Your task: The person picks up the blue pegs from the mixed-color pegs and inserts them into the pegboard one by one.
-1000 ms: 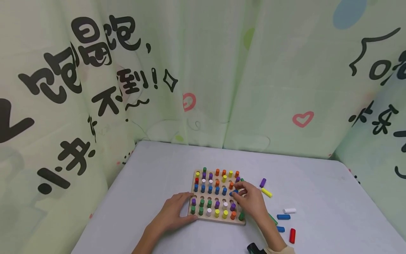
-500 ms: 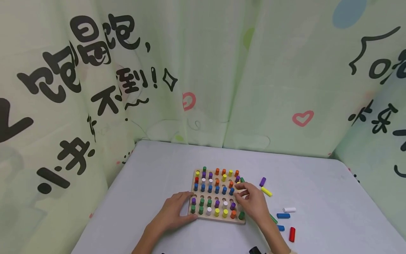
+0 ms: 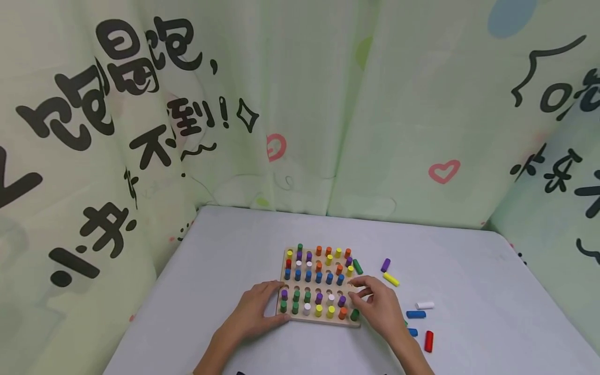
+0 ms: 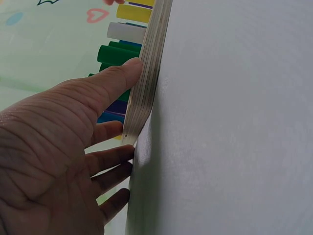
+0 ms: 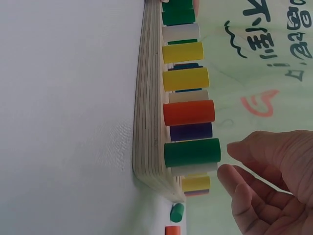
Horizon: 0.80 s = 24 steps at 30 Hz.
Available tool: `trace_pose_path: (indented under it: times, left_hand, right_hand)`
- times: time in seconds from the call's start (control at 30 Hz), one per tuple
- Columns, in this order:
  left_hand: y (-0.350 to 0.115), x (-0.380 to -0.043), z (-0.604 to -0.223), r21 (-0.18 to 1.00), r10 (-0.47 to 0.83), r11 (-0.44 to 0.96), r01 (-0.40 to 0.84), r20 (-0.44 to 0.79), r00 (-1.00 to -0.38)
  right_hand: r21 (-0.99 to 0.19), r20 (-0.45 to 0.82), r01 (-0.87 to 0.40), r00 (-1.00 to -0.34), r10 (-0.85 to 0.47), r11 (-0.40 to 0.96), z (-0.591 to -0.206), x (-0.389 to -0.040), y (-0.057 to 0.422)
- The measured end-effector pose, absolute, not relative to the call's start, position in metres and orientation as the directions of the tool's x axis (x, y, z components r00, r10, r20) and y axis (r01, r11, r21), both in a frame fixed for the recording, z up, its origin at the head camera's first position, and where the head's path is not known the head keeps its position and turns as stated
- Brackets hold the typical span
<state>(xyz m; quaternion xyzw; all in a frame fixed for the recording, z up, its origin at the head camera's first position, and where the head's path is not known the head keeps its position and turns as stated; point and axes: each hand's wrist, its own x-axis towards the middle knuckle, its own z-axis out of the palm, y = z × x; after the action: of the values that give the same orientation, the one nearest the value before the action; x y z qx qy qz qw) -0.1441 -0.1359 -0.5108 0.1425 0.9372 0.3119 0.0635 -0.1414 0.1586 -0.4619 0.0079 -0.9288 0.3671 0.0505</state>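
A wooden pegboard (image 3: 323, 321) with rows of coloured pegs stands on the table. My left hand (image 3: 255, 307) rests at its front left corner, thumb along the front edge and fingers against the left side. My right hand (image 3: 378, 306) hovers at the board's right side with thumb and index finger parted, nothing seen between them. A blue peg (image 3: 340, 279) stands upright at the right end of the blue row, just left of those fingertips. In the right wrist view, the fingertips are close to the top of the green corner peg (image 5: 193, 152).
A green peg (image 3: 358, 266) lies beside the board's right edge. Farther right lie a purple peg (image 3: 386, 265), a yellow peg (image 3: 391, 279), a white peg (image 3: 425, 305), blue pegs (image 3: 416, 314) and a red peg (image 3: 428, 341). A printed curtain (image 3: 300, 104) hangs behind the table.
The blue peg, tilted in my right hand's fingers a second ago, now stands upright in its row. That hand has let go and drawn slightly right. My left hand stays at the board.
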Motion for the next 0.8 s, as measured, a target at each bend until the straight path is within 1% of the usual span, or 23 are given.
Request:
trace_pose_path:
  times: [0.23,0.8]
  left_hand:
    - [-0.135,-0.144,-0.511,0.604,0.302,0.765,0.223,-0.031,-0.953]
    - [-0.135,-0.143,-0.508,0.609,0.298,0.763,0.214,-0.038,-0.954]
  right_hand:
    - [-0.657,0.089,-0.028,-0.995,0.040,0.753,-0.461,-0.137,0.167]
    - [-0.650,0.083,0.018,-0.992,0.094,0.760,-0.467,-0.125,0.195]
